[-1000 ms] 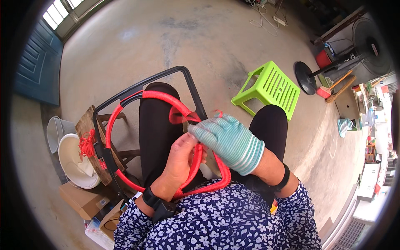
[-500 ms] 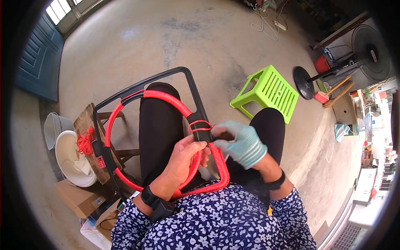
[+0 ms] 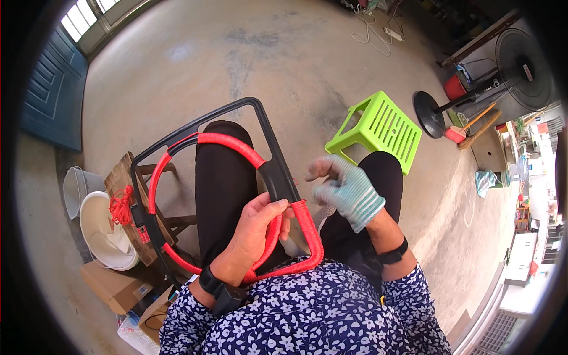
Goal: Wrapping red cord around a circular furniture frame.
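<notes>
Across my lap lies a black plastic frame (image 3: 265,127) with a round inner ring, wrapped in places with red cord (image 3: 310,234). My bare left hand (image 3: 260,228) is closed on the frame where the wrapping on its right side ends, thumb on top. Just above that spot the flat black joint (image 3: 278,180) is bare, and a short bit of red cord sticks out beside it. Right of the frame, apart from it, my right hand (image 3: 349,192) wears a teal striped glove. Its fingers are bent, with a gap between them and the thumb; I see no cord in it.
At left, a wooden stool (image 3: 127,168) carries a red cord bundle (image 3: 122,205), beside white buckets (image 3: 97,219) and cardboard boxes (image 3: 115,287). A green plastic stool (image 3: 378,130) stands beyond my right knee. Farther right are a standing fan (image 3: 523,71) and brooms (image 3: 479,130).
My right hand has moved away from the frame, up and to the right. The loose red loop around the black joint has drawn in and mostly gone from sight. My left hand keeps its grip.
</notes>
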Action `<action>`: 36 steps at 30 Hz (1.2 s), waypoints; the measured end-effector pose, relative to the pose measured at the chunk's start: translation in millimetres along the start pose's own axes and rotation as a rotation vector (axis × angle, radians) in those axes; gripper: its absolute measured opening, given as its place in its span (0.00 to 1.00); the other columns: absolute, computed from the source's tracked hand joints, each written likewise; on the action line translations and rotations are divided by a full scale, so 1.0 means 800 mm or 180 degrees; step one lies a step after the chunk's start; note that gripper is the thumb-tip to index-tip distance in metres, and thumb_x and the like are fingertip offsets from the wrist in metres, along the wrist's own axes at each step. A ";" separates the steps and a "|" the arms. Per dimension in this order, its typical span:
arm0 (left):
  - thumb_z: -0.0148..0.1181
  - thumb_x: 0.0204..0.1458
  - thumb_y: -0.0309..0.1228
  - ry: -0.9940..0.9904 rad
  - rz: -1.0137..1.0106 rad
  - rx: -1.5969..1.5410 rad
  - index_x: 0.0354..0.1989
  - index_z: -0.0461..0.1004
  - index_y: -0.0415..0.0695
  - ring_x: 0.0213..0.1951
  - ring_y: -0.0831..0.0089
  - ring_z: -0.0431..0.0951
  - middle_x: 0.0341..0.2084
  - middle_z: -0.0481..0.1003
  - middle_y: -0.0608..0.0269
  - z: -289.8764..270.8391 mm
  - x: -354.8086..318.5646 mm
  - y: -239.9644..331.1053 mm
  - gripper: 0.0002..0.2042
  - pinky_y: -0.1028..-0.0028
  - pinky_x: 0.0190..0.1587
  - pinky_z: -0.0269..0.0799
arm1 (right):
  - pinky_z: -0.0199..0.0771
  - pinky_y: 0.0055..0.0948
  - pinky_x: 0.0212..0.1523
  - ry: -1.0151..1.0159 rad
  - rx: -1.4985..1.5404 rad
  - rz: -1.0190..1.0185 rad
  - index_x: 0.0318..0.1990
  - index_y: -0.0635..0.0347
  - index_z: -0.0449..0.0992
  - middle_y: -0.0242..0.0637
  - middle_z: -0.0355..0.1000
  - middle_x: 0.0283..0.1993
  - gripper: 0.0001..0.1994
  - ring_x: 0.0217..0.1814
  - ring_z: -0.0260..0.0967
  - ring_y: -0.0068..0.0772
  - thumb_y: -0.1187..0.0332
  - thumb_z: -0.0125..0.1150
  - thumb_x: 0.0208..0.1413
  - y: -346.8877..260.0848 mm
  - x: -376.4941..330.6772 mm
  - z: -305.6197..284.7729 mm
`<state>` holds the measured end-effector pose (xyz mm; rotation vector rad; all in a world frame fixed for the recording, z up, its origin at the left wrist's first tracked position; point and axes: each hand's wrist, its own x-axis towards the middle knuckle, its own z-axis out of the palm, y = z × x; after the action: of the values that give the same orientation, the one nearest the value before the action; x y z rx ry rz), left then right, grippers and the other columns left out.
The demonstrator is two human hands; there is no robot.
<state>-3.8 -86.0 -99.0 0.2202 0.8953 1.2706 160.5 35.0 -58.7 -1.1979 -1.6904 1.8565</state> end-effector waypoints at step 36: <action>0.49 0.61 0.37 0.0160 0.0016 -0.0374 0.35 0.67 0.45 0.18 0.70 0.70 0.26 0.73 0.58 0.009 -0.037 0.044 0.09 0.74 0.19 0.64 | 0.78 0.31 0.43 0.1099 0.1143 -0.1197 0.42 0.63 0.74 0.36 0.74 0.38 0.07 0.41 0.75 0.33 0.71 0.54 0.60 -0.051 0.048 -0.097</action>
<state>-25.6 -98.5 -59.7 0.0981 0.8601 1.3337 186.9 121.5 -28.1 -0.9135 -1.2286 1.5339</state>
